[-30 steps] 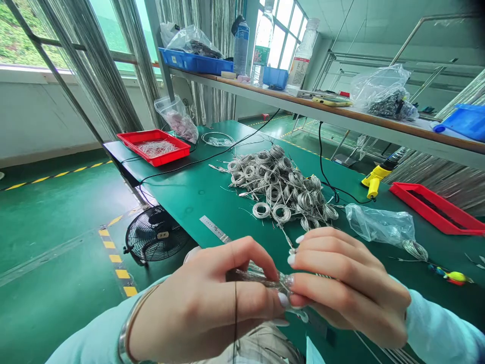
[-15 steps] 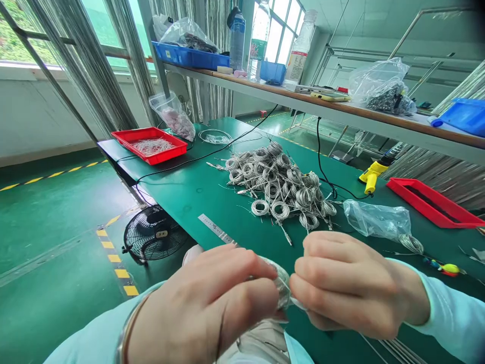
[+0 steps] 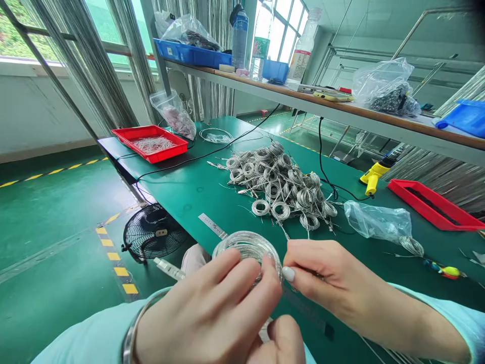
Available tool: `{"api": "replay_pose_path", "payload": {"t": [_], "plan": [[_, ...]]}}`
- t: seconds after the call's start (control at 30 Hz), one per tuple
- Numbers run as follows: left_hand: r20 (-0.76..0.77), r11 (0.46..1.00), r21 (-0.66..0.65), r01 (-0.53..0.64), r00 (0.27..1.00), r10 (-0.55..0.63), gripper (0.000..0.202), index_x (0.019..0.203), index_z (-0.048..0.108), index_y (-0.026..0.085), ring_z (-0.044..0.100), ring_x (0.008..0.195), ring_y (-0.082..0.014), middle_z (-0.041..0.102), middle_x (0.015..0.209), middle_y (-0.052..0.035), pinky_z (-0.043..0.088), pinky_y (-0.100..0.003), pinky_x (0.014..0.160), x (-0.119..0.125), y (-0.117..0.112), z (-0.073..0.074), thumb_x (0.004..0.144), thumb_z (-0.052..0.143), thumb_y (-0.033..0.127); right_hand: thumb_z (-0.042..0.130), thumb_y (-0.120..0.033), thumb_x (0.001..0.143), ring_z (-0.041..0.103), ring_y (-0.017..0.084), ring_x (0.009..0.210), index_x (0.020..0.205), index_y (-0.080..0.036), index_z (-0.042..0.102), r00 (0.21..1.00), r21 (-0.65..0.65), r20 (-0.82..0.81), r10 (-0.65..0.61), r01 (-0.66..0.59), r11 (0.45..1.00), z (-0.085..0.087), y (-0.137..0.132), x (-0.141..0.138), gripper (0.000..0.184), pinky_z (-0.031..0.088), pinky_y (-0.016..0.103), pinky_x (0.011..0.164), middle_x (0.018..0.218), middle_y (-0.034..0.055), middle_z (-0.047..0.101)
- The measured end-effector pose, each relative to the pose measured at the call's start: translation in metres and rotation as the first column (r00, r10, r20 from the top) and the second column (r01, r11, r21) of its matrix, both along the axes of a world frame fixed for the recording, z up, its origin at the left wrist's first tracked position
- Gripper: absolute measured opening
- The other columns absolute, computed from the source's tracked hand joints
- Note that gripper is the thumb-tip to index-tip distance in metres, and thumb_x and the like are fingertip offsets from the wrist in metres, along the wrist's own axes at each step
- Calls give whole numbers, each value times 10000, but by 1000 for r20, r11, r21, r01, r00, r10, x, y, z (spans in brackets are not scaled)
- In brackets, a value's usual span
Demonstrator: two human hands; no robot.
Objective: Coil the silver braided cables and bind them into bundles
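Observation:
My left hand point(image 3: 223, 308) is closed around a coil of clear-jacketed silvery cable point(image 3: 248, 240), its fingers reaching into the ring. A pale flat connector point(image 3: 169, 269) sticks out to the left of that hand. At the coil's right edge, my right hand point(image 3: 326, 283) is closed in a pinch, thumb against bent fingers; what lies between the fingertips is mostly hidden. Just beyond the hands, a large heap of similar coiled cables point(image 3: 273, 177) lies on the green table point(image 3: 182, 184). A steel ruler point(image 3: 212, 225) lies partly behind the held coil.
A red tray point(image 3: 151, 146) with thin pale strips stands at the table's far left. To the right are a clear plastic bag point(image 3: 379, 220), a yellow heat gun point(image 3: 373, 177) and another red tray point(image 3: 435, 205). A raised shelf point(image 3: 329, 103) crosses behind; a black fan point(image 3: 153, 232) stands on the floor.
The coil has risen and turned so its ring now shows above my left fingers. My right hand has rotated, bringing the thumb into view. A connector now shows at left.

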State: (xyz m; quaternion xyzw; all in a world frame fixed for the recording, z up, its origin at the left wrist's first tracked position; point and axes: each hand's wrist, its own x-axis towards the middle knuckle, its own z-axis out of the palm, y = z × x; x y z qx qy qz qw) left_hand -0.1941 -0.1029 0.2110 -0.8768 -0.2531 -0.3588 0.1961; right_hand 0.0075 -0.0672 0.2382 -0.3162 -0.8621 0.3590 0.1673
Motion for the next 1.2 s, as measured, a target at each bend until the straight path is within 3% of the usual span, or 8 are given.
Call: {"api": "replay_pose_path", "payload": {"t": [0.13, 0.33, 0.57, 0.73, 0.9, 1.03, 1.1, 1.2], "plan": [[-219, 983, 177, -47, 972, 86, 134, 732, 557, 160, 511, 617, -168, 676, 871, -90, 409, -342, 569, 5, -2, -5, 840, 480, 184, 457, -320, 911, 253, 90, 594, 622, -169, 328, 990, -333, 35, -134, 138, 933, -12, 3, -3, 351, 227, 221, 512, 625, -44, 292], [-390, 955, 296, -21, 910, 141, 94, 933, 516, 193, 589, 688, -186, 695, 880, -71, 417, -344, 617, 5, 5, -6, 861, 481, 144, 543, -403, 826, 296, 93, 624, 669, -168, 412, 905, -829, -101, -413, 153, 538, -25, 2, -14, 312, 282, 220, 572, 668, -33, 376], [-140, 985, 116, -129, 980, 145, 228, 1087, 559, 39, 629, 741, -198, 684, 861, -108, 460, -330, 630, -4, 18, -13, 912, 490, 169, 501, -437, 882, 315, 94, 595, 704, -171, 471, 926, -698, -151, -345, 147, 701, -26, 3, -12, 321, 276, 225, 555, 632, -40, 376], [-62, 995, -11, -104, 993, 103, 125, 929, 584, 82, 611, 660, -181, 647, 744, -62, 461, -319, 586, -1, 19, -8, 914, 519, 187, 427, -388, 910, 347, 93, 587, 678, -173, 444, 930, -730, -161, -331, 113, 674, -17, 2, -9, 317, 318, 215, 542, 641, -29, 384], [28, 974, -227, 4, 1000, 2, 98, 969, 551, 131, 591, 663, -135, 636, 767, -22, 463, -272, 606, -5, 19, -6, 923, 503, 202, 505, -264, 895, 440, 104, 616, 766, -163, 530, 998, 5, -34, -53, 53, 999, -8, 0, 1, 165, 367, 223, 546, 691, -8, 497], [91, 955, -289, 67, 995, -43, 79, 965, 547, 154, 560, 624, -116, 635, 740, -9, 458, -247, 598, -5, 19, -3, 917, 511, 206, 500, -121, 864, 516, 174, 724, 902, -113, 573, 999, 764, 21, 39, -41, 644, -7, -3, 7, 83, 440, 305, 643, 788, 73, 585], [103, 948, -304, 93, 993, -65, 70, 961, 554, 158, 568, 629, -112, 649, 747, -10, 466, -240, 614, -4, 19, -1, 916, 514, 195, 501, -90, 856, 517, 184, 689, 882, -103, 584, 995, 884, 86, 44, -97, 458, -8, -2, 9, 88, 442, 331, 634, 745, 79, 596], [107, 937, -335, 96, 992, -64, 118, 986, 562, 158, 594, 669, -115, 665, 780, -14, 485, -237, 657, -3, 17, 1, 924, 523, 250, 498, -77, 859, 517, 169, 648, 879, -100, 592, 989, 922, 135, 62, -148, 357, -9, 3, 10, 99, 447, 330, 625, 721, 68, 606]]}}
